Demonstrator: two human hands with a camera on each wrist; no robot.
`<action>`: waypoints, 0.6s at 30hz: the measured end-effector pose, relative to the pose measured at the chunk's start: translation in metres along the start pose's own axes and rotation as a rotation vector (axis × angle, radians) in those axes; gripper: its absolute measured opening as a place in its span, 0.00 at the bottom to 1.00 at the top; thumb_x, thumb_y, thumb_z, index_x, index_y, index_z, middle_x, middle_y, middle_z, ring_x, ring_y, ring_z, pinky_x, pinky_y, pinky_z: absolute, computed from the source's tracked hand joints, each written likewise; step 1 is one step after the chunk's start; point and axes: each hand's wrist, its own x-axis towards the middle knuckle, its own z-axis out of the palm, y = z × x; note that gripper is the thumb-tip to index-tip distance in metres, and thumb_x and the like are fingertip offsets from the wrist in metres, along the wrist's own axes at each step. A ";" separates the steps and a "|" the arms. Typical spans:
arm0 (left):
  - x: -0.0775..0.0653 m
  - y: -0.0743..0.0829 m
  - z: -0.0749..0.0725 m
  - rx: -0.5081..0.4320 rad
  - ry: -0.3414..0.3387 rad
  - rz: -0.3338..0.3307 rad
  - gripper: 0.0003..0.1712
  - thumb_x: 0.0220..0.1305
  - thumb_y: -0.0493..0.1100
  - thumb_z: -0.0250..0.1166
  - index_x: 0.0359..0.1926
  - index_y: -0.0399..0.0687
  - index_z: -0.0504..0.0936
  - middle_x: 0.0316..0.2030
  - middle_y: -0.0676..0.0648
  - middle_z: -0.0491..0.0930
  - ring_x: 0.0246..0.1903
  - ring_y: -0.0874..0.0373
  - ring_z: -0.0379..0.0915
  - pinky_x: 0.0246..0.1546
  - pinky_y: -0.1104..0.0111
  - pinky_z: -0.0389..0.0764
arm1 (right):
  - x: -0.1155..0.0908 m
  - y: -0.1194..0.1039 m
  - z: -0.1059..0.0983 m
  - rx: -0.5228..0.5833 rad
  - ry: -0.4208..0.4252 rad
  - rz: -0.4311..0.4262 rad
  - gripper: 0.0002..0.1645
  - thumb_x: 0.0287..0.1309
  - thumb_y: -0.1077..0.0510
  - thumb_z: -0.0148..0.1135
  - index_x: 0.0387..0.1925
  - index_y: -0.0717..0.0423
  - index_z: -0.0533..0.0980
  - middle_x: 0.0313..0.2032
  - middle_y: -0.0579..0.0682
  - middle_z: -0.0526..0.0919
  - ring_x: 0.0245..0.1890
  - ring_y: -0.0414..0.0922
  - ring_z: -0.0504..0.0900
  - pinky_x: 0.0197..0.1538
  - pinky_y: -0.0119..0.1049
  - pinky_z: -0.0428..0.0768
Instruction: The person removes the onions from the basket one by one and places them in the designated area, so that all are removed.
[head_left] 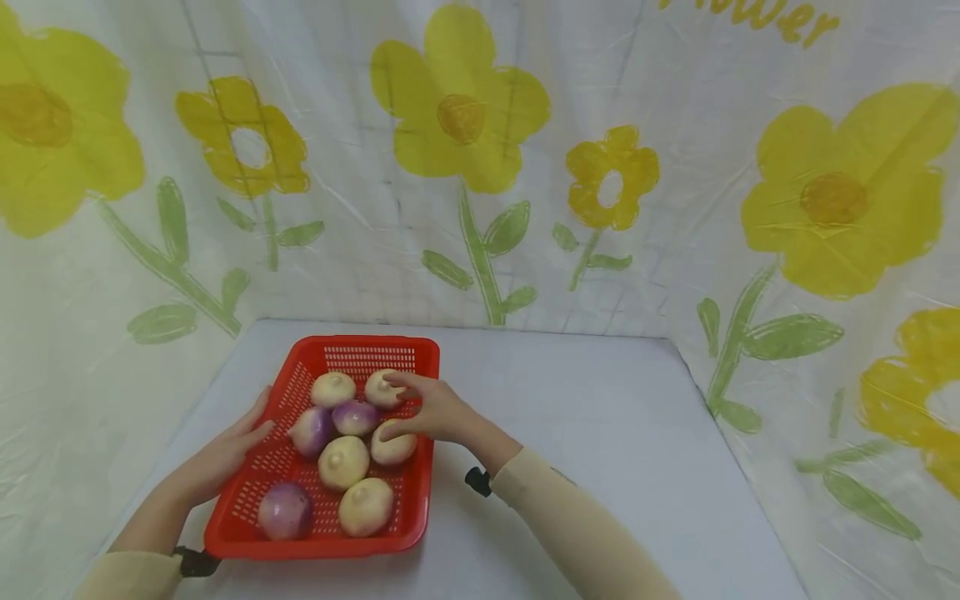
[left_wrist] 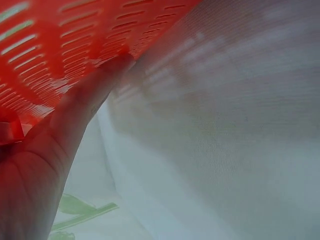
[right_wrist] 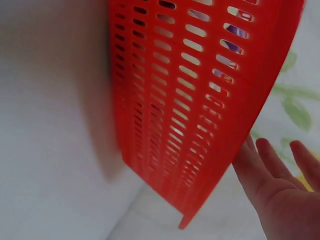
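A red plastic basket (head_left: pixel 315 547) with slotted walls holds several turnips, some showing pale undersides and some purple skin. At its left side my left hand (head_left: pixel 225 454) rests against the wall, thumb near the rim. In the left wrist view a straight finger (left_wrist: pixel 95 87) lies along the outside of that wall. My right hand (head_left: pixel 442 412) reaches over the right rim with fingers spread. Its fingertips are at a pale turnip (head_left: pixel 381 390) at the back right, and its thumb is over another turnip (head_left: pixel 397 452). In the right wrist view, spread fingers (right_wrist: pixel 272 160) show beyond the rim.
The basket stands on the left part of a white table (head_left: pixel 570 425). Behind and beside it hangs a white curtain (head_left: pixel 352 250) printed with yellow flowers. A black wrist strap (head_left: pixel 477 481) is on the right wrist, another (head_left: pixel 197 562) on the left.
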 end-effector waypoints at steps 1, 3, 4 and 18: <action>0.000 0.000 0.000 -0.014 -0.004 -0.002 0.42 0.81 0.57 0.43 0.78 0.68 0.24 0.79 0.40 0.21 0.75 0.27 0.39 0.53 0.62 0.83 | 0.001 0.000 0.001 -0.007 -0.005 0.003 0.52 0.47 0.44 0.81 0.73 0.40 0.66 0.64 0.51 0.78 0.62 0.53 0.78 0.46 0.29 0.83; 0.000 -0.001 0.001 -0.017 -0.008 -0.006 0.42 0.81 0.56 0.43 0.78 0.68 0.24 0.79 0.40 0.20 0.75 0.26 0.37 0.53 0.64 0.82 | 0.004 -0.001 0.003 -0.030 -0.014 0.016 0.52 0.47 0.44 0.80 0.73 0.38 0.67 0.64 0.50 0.79 0.62 0.52 0.79 0.47 0.29 0.83; -0.001 -0.001 0.001 -0.019 -0.008 -0.011 0.42 0.81 0.56 0.43 0.78 0.69 0.24 0.79 0.41 0.20 0.75 0.26 0.36 0.53 0.65 0.81 | 0.005 -0.002 0.004 -0.044 -0.022 0.020 0.51 0.47 0.44 0.80 0.73 0.38 0.67 0.63 0.50 0.79 0.61 0.52 0.79 0.47 0.29 0.83; -0.001 -0.001 -0.001 -0.028 -0.013 -0.005 0.41 0.81 0.56 0.42 0.79 0.67 0.24 0.79 0.38 0.22 0.69 0.36 0.61 0.51 0.61 0.84 | 0.030 -0.005 0.026 -0.224 -0.124 0.127 0.53 0.42 0.51 0.84 0.71 0.45 0.69 0.60 0.47 0.81 0.56 0.43 0.80 0.56 0.35 0.82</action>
